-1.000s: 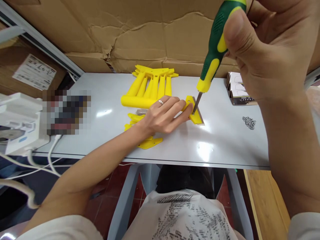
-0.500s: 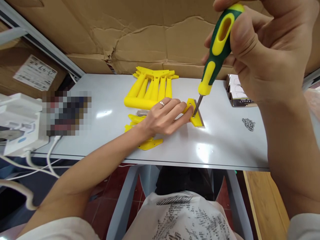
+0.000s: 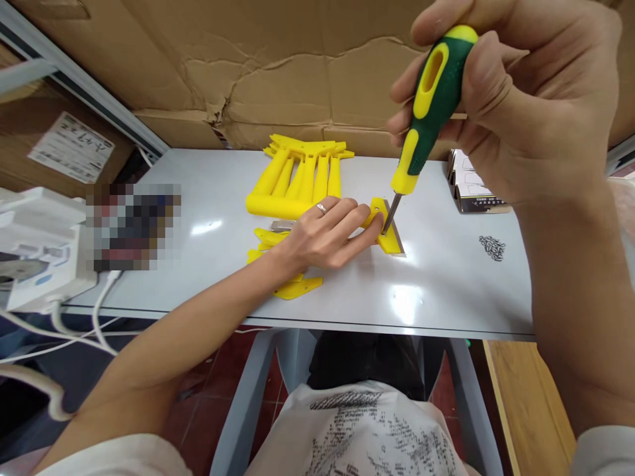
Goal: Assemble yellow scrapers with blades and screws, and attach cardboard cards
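My right hand (image 3: pixel 536 99) grips a green and yellow screwdriver (image 3: pixel 439 99), tilted with its handle up to the right. The tip of its shaft meets a screw spot on the yellow head of a scraper (image 3: pixel 389 241). A thin metal blade (image 3: pixel 399 239) sticks out along the right side of that head. My left hand (image 3: pixel 335 231), a ring on one finger, is closed around the scraper and holds it on the table. Behind this hand lies a stack of yellow scraper handles (image 3: pixel 297 175). Loose yellow plates (image 3: pixel 297 287) sit partly under my left wrist.
A pile of small screws (image 3: pixel 492 248) lies on the white table (image 3: pixel 446 291) at the right. Small printed boxes (image 3: pixel 473 185) stand behind it. A white power strip (image 3: pixel 49 258) with cables is at the left, and cardboard (image 3: pixel 278 86) closes off the back.
The screwdriver's handle has come slightly lower, and the fingers of my right hand have shifted around it. Its tip remains at the same spot on the scraper. My left hand stays put.
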The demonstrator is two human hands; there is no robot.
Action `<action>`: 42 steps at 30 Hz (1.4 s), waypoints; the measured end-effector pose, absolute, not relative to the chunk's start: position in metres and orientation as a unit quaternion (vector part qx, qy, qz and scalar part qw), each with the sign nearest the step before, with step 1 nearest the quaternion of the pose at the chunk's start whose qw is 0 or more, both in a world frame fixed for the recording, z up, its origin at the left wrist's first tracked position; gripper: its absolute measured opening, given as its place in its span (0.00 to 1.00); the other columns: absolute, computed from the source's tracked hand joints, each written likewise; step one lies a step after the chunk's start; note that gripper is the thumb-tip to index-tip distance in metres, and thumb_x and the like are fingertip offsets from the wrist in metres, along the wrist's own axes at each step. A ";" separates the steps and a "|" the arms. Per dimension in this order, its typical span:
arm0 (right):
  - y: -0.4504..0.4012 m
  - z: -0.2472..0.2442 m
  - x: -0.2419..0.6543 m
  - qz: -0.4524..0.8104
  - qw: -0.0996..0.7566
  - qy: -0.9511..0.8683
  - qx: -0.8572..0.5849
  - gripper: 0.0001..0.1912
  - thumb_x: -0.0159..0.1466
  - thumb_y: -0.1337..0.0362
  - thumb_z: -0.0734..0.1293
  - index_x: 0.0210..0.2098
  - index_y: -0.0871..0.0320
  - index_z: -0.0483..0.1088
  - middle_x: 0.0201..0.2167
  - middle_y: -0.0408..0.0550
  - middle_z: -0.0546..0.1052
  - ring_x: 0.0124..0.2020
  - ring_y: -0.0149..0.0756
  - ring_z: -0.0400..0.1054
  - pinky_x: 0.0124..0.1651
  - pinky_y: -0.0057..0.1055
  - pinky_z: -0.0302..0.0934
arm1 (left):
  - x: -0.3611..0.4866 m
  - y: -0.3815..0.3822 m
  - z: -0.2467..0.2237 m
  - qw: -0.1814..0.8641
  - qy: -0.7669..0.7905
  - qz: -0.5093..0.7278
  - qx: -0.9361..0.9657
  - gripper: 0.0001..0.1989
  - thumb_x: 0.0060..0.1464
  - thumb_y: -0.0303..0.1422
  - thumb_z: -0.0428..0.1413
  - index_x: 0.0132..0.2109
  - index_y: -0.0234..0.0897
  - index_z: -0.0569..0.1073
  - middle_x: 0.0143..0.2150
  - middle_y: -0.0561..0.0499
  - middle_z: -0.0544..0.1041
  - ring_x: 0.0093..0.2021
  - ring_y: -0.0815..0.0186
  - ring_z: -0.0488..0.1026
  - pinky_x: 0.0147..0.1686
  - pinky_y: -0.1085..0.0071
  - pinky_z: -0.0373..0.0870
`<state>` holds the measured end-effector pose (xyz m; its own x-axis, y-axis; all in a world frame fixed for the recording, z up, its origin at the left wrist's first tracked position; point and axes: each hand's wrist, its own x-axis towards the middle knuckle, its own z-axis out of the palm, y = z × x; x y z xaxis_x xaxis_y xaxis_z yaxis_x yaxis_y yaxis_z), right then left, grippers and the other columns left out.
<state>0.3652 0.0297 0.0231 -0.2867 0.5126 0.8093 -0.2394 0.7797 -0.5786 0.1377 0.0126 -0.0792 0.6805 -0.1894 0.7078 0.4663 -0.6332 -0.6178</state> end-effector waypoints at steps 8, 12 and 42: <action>0.046 0.024 0.371 0.230 0.601 -0.756 -0.118 0.17 0.59 0.46 0.81 0.42 0.47 0.84 0.29 0.43 0.80 0.28 0.41 0.81 0.20 0.31 0.76 | 0.140 0.012 -0.079 0.448 -0.102 -0.381 -0.802 0.03 0.63 0.27 0.65 0.41 0.39 0.78 0.32 0.51 0.75 0.31 0.67 0.74 0.25 0.70 0.63; 0.040 0.023 0.369 0.262 0.601 -0.728 -0.202 0.29 0.53 0.35 0.81 0.46 0.44 0.79 0.35 0.42 0.82 0.38 0.45 0.84 0.28 0.33 0.82 | 0.141 0.011 -0.079 0.441 -0.097 -0.387 -0.804 0.02 0.65 0.29 0.63 0.40 0.38 0.79 0.32 0.50 0.75 0.31 0.67 0.73 0.25 0.70 0.62; -0.002 0.038 0.375 0.209 0.537 -0.768 -0.280 0.24 0.71 0.42 0.71 0.51 0.55 0.80 0.42 0.40 0.77 0.46 0.33 0.81 0.46 0.28 0.81 | 0.133 0.014 -0.091 0.404 -0.136 -0.372 -0.825 0.04 0.65 0.32 0.65 0.46 0.43 0.79 0.32 0.51 0.76 0.32 0.63 0.77 0.28 0.66 0.61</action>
